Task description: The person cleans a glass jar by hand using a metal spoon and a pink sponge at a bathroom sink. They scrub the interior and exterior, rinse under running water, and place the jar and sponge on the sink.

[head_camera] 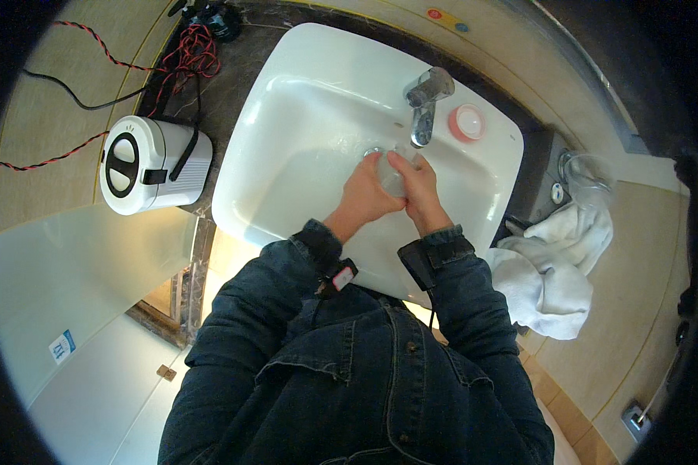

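Over the basin of a white ceramic sink [302, 174], my left hand [364, 195] and my right hand [420, 189] hold a clear, see-through container [391, 177] between them. My fingers wrap its two sides, and part of it is hidden behind them. A chrome faucet [423, 119] reaches over the basin just beyond the container. Whether water runs from its spout I cannot tell. The metal drain [373, 152] shows beside my left fingertips. On the sink's rim, right of the faucet, sits a round pink-edged lid or dish [467, 122] with a whitish middle.
Left of the sink, a white lidded appliance [157, 165] with a black handle stands on the dark stone counter [232, 75]. Red and black twisted wires [192, 55] lie tangled behind it. At the right are a glass in a wall holder [587, 174] and crumpled white towels [549, 279].
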Tool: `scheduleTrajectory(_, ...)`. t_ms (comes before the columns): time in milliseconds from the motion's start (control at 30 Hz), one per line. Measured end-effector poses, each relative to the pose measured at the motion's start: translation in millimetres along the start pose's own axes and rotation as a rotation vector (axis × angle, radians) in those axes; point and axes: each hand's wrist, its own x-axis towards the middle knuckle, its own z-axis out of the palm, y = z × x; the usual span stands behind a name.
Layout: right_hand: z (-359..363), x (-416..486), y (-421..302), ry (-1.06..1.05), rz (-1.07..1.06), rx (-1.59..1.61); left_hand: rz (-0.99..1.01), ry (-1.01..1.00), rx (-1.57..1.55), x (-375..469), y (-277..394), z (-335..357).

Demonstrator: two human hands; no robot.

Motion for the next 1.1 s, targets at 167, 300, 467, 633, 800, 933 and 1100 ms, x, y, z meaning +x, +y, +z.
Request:
scheduleTrajectory(167,-16,7,-2,-0.303,-0.022,0.033,-0.527,-0.478,-1.075,-4,-11,-12)
scheduleTrajectory(300,-18,4,-4,-0.351,0.107,0.255,-0.679,-0.579,-1.377,-5,-17,-8)
scheduleTrajectory(467,-18,-4,-5,-0.258,0.212,0.327,-0.7,-0.608,-1.504,-6,-12,-7)
scheduleTrajectory(633,-26,2,-7,-0.132,0.189,-0.02,-0.761,-0.58,-1.417,-10,-8,-7)
scheduleTrajectory(800,-40,11,-2,-0.001,-0.08,-0.281,-0.784,-0.595,-1.412,-10,-14,-5)
scheduleTrajectory(933,-59,22,-9,0.196,-0.423,-0.494,-0.79,-0.56,-1.526,-7,-14,-5)
scheduleTrajectory(1100,-84,24,-42,0.455,-0.868,-0.912,-0.724,-0.407,-1.627,5,-5,0)
